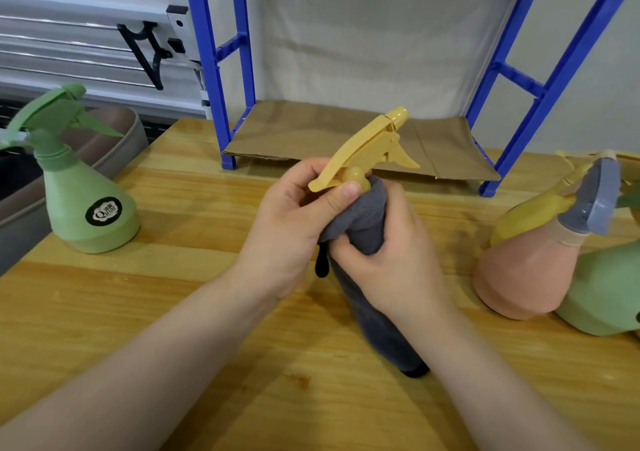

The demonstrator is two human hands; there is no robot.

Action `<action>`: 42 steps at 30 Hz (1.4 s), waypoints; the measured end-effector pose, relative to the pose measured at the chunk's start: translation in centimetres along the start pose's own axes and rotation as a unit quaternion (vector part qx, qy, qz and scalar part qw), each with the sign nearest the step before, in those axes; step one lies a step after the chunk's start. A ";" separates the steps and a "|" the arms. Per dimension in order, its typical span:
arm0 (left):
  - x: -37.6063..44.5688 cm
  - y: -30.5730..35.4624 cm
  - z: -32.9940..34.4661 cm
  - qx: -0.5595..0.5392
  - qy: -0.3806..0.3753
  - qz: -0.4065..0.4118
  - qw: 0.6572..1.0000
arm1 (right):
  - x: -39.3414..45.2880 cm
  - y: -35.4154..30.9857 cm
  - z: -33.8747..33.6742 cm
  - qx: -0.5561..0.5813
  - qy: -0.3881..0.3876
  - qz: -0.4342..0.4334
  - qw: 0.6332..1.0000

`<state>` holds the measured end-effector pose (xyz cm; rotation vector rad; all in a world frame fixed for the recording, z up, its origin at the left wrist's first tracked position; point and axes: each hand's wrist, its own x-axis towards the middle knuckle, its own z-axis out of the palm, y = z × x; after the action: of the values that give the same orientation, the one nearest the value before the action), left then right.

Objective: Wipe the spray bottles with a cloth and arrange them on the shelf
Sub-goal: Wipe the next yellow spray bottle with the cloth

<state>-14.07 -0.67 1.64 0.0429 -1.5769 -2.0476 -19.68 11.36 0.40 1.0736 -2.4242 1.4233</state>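
A yellow spray bottle [372, 146] is held above the middle of the wooden table, only its trigger head showing. My left hand [294, 222] grips its neck just under the head. A grey cloth [367, 215] is wrapped round the bottle's body and hangs down to the table. My right hand [388, 260] grips the cloth against the body, which is hidden. A green spray bottle [83, 194] stands upright at the left. At the right lie a pink bottle with a grey head [530, 270], a yellow bottle [533, 211] behind it and a green one [602, 295].
A blue shelf frame [218, 70] stands at the back of the table [173, 312], its lowest level lined with brown cardboard [346, 135]. A grey-brown tray [114, 146] sits past the table's left edge. A white wall and a window frame lie behind.
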 end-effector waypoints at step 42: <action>2.6 2.5 -4.2 -0.058 0.010 -0.089 0.994 | 1.6 1.2 -1.2 0.290 -0.074 0.188 0.935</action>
<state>-13.86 -5.89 3.37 0.1659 -1.4861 -2.2638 -21.89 11.81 0.93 0.8459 -2.4645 2.3724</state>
